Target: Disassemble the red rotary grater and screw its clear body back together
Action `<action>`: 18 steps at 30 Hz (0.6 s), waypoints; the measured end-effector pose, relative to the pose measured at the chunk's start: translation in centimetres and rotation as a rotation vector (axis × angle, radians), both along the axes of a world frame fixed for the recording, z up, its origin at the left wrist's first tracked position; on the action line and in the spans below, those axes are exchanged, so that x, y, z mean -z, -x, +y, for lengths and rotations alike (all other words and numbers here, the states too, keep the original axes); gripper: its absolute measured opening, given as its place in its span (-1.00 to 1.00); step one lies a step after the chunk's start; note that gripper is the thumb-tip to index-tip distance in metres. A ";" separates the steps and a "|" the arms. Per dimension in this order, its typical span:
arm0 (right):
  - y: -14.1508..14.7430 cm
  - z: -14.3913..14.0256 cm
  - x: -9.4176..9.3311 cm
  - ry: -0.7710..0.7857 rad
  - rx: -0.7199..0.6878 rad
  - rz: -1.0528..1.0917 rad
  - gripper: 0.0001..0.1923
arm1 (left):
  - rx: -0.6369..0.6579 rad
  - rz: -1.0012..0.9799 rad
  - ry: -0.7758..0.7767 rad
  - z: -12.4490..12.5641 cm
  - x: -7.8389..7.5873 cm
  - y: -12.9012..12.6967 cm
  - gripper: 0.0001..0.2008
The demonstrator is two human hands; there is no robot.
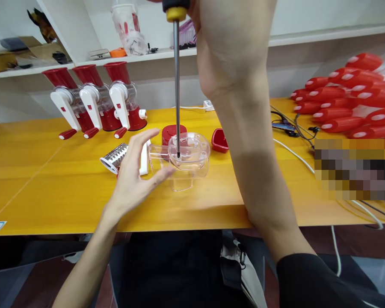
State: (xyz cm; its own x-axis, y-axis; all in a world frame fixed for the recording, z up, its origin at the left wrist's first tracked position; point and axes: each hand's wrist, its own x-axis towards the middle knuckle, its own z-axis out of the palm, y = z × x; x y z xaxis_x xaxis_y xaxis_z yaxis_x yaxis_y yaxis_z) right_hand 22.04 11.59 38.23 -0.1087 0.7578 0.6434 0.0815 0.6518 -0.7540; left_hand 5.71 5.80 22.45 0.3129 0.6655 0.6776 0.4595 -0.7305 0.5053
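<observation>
A screwdriver with a black and yellow handle is gripped by my right hand at the top of the view, most of whose fingers are cut off or hidden. Its shaft points straight down, and the tip is at the top of a clear plastic housing on the table. My left hand is open at the housing's left side, thumb and fingers spread; I cannot tell whether it touches. Behind that hand are a metal grater drum and a white part. A red round part stands behind the housing.
Three red and white rotary graters stand at the back left. Right of the housing lies a small red tray. Several red handles are piled at the right, near cables. A shelf runs above the yellow table.
</observation>
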 end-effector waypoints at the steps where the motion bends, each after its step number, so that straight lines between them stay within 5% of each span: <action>1: 0.1 0.1 0.0 -0.001 0.012 0.030 0.14 | 0.011 -0.024 -0.006 0.0 -0.7 -0.1 -0.45; 6: -0.2 1.4 0.6 -0.119 -0.108 0.096 0.03 | 0.173 -0.093 0.083 1.2 -3.2 -1.4 -0.68; 11: -0.3 1.9 0.8 -0.151 -0.334 0.101 -0.12 | 0.239 -0.041 0.094 2.3 -3.9 -2.2 -0.76; 18: 0.5 -0.5 -0.1 0.036 -0.225 0.111 0.01 | 0.274 -0.073 0.093 2.8 -3.9 -2.6 -0.69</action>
State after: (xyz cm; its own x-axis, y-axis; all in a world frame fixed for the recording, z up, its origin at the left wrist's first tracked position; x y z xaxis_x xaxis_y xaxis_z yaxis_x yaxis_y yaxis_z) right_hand 21.57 11.10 38.30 -0.2070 0.7452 0.6339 -0.1474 0.6168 -0.7732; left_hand 8.27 8.60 26.40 0.4421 0.6232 0.6451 0.2118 -0.7714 0.6001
